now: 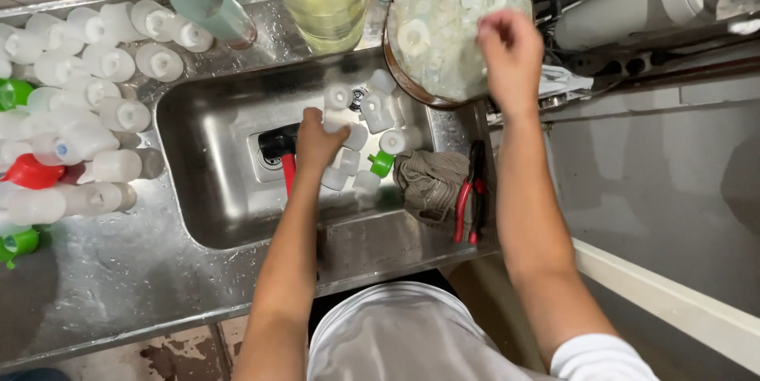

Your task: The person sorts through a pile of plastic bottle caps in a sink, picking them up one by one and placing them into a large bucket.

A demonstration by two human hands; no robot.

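My left hand (317, 144) is down in the sink (214, 191), and its fingers are curled shut around a small white bottle (339, 121). More little white bottles (372, 112) lie just past my fingertips, toward the far side of the sink, tipped every which way. A black mallet with a red handle (281, 151) lies right under my left hand.

My right hand (511, 53) is up over a round bowl (404, 80) full of white caps (443, 17). Those fingers point down into the caps (I cannot tell if they hold one).

The left hand is nearer the bottles. To its left, many white bottles (87, 112) lie on the wet metal counter (119, 278). Red pliers (471, 191) and a rag (431, 179) sit to the right of my left fingers.
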